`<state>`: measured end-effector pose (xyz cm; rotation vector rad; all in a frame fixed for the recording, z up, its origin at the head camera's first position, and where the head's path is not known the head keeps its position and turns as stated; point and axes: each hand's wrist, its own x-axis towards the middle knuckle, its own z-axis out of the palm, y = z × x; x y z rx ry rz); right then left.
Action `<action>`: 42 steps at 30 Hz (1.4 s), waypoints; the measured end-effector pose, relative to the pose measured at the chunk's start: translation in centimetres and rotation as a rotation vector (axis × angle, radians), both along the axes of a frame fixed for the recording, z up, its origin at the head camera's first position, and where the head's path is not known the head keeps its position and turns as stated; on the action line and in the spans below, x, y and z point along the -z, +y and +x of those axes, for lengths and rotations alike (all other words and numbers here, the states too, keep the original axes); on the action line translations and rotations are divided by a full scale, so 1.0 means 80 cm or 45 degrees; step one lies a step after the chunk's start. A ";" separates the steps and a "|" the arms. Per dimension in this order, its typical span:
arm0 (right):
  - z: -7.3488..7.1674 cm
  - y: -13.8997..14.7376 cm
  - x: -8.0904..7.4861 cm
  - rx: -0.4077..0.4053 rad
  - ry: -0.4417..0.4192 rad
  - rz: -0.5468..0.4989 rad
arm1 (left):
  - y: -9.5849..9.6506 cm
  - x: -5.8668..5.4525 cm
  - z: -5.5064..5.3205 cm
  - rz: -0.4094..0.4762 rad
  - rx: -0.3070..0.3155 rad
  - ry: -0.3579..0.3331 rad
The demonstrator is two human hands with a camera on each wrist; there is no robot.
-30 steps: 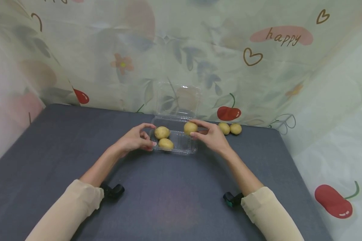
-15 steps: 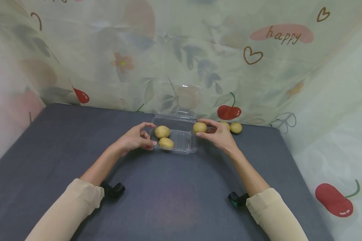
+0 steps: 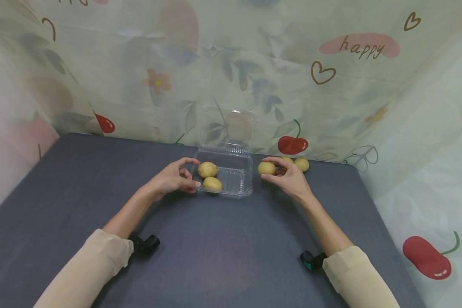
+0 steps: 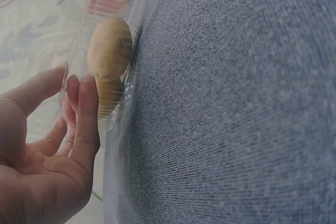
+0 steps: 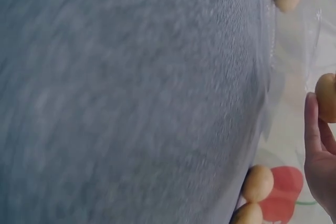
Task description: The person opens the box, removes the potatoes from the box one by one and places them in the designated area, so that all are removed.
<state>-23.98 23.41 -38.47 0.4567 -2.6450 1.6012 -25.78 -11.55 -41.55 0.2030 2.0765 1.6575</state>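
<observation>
Near the table's far edge stands a clear plastic clamshell container (image 3: 231, 175) with its lid (image 3: 228, 128) raised against the backdrop. Two potatoes, a rear one (image 3: 208, 170) and a front one (image 3: 212, 184), lie at its left side. My left hand (image 3: 173, 176) holds the container's left edge with thumb and fingers, seen close in the left wrist view (image 4: 52, 145). Just right of the container, my right hand (image 3: 288, 176) pinches another potato (image 3: 267, 168) between thumb and fingers. In the right wrist view this potato (image 5: 326, 98) is held above the table.
Two more potatoes, one (image 3: 302, 164) in full view and one (image 3: 287, 160) partly behind my right hand, sit at the far edge. The dark cloth-covered table (image 3: 223, 248) meets a printed backdrop (image 3: 138, 94) behind and at the sides.
My right hand has moved right with its potato, from over the container's right part to outside its right edge. My left hand stays at the container's left edge.
</observation>
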 end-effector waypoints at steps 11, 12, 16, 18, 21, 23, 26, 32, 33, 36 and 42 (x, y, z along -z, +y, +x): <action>-0.013 0.039 0.031 0.052 -0.037 -0.001 | 0.000 0.000 0.000 -0.002 -0.004 -0.001; -0.012 0.041 0.031 0.059 -0.042 0.011 | 0.000 0.000 0.000 -0.001 -0.003 -0.001; -0.010 0.049 0.032 0.087 -0.044 0.063 | 0.000 0.002 -0.001 -0.004 -0.003 0.000; -0.010 0.054 0.033 0.097 -0.041 0.074 | 0.000 0.002 -0.001 -0.003 -0.005 0.000; -0.010 0.060 0.035 0.106 -0.036 0.078 | 0.000 0.002 -0.001 -0.004 -0.005 0.000; -0.010 0.065 0.037 0.110 -0.031 0.077 | 0.000 0.002 -0.001 -0.002 -0.006 -0.001; -0.009 0.070 0.038 0.132 -0.006 0.116 | 0.000 0.003 -0.001 -0.003 -0.009 0.002; -0.006 0.081 0.040 0.181 0.013 0.228 | 0.000 0.004 -0.001 -0.006 -0.008 -0.005; -0.006 0.083 0.040 0.188 0.011 0.241 | 0.000 0.004 -0.001 -0.006 -0.007 -0.006; -0.006 0.087 0.043 0.217 0.015 0.272 | 0.000 0.004 -0.001 -0.006 -0.004 -0.002; -0.008 0.096 0.048 0.261 0.024 0.327 | 0.000 0.005 -0.001 -0.016 -0.009 -0.004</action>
